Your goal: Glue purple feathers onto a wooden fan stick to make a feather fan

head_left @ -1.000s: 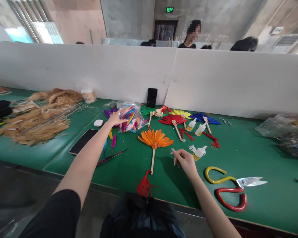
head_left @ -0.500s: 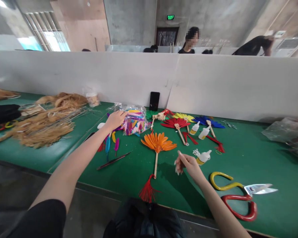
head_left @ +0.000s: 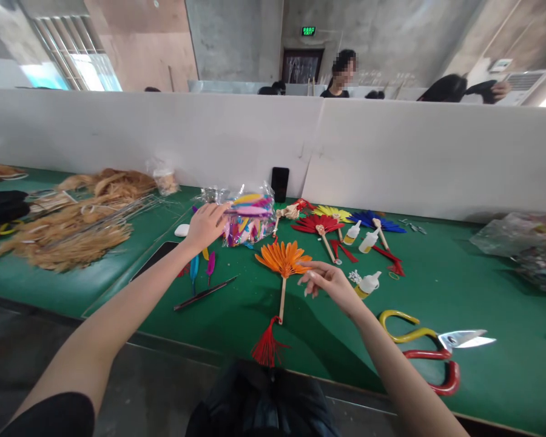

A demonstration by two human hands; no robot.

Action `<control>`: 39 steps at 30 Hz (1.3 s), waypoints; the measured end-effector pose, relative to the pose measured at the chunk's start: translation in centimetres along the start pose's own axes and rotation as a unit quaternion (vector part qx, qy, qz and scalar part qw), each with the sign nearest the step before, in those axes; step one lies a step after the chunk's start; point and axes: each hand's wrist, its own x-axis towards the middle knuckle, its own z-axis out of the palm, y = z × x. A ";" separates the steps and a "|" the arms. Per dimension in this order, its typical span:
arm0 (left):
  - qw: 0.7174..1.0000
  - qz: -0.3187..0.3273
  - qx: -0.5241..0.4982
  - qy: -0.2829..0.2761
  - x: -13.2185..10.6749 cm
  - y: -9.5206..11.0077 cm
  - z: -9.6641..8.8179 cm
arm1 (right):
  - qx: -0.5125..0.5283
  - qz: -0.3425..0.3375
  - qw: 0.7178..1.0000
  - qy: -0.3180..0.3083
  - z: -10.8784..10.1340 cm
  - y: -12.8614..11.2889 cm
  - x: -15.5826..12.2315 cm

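My left hand (head_left: 205, 227) is closed on the left edge of a clear plastic bag of coloured feathers (head_left: 250, 218). An orange feather fan (head_left: 283, 260) with a wooden handle and a red tassel (head_left: 268, 347) lies on the green table. Just right of its feathers hovers my right hand (head_left: 324, 280), fingers loosely bent and apart, with nothing in it. Below my left wrist lie a blue feather (head_left: 194, 271), a magenta feather (head_left: 210, 263) and dark tweezers or a similar thin tool (head_left: 204, 294).
Behind are red (head_left: 318, 226), yellow (head_left: 332, 212) and blue (head_left: 378, 223) fans and white glue bottles (head_left: 368, 283). Large scissors (head_left: 446, 346) lie at right, tan fibre bundles (head_left: 82, 237) at left. A phone (head_left: 279, 184) leans against the white partition (head_left: 209, 133). People are beyond.
My right hand has moved left and up towards the orange fan's feathers. The feather bag's upper part has risen a little at my left hand. The view has shifted slightly.
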 end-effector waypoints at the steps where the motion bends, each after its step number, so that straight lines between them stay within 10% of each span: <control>1: 0.999 -0.036 -0.007 -0.011 0.5 -0.5 0.1 | -0.004 0.008 1.000 -0.010 0.0 0.3 0.0; 9: 0.973 -0.147 0.021 -0.174 4.6 -4.5 2.2 | 0.009 0.069 0.998 -0.003 -0.6 3.4 0.1; 20: 0.956 -0.134 -0.081 -0.247 8.5 -4.0 9.3 | 0.014 0.072 0.997 0.012 -1.4 4.2 -0.2; 30: 0.928 -0.270 -0.025 -0.254 4.5 -10.3 12.4 | 0.025 0.094 0.995 0.021 -1.3 3.9 0.1; 39: 0.907 -0.249 0.032 -0.338 2.7 -9.8 16.3 | 0.038 0.125 0.991 0.021 -1.3 4.9 0.6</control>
